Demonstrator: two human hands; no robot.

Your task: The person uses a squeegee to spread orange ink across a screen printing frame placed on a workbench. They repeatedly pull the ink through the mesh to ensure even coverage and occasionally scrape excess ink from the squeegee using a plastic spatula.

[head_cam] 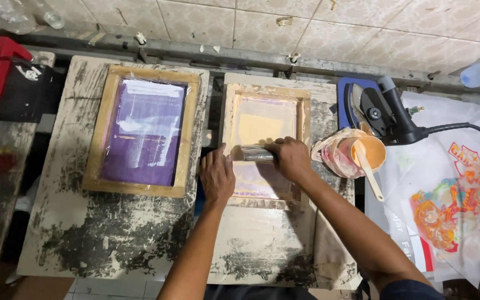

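The right hand (pixel 291 158) is clenched around the squeegee (pixel 255 154), which lies across the mesh of the right-hand wooden screen frame (pixel 228 111) near its middle. The left hand (pixel 216 176) rests flat, fingers (pixel 211 161) released and extended, on the left rail of that frame. The frame sits on a paint-worn board on the table (pixel 112 233). A second wooden frame (pixel 98 130) with a purple screen lies just to the left on its own board. To the right, touching the first board's edge, stands a plastic-wrapped cup of orange ink (pixel 370 151) with a spoon (pixel 369 173) in it, near a black heat tool (pixel 387 114) and a printed sheet (pixel 451 205).
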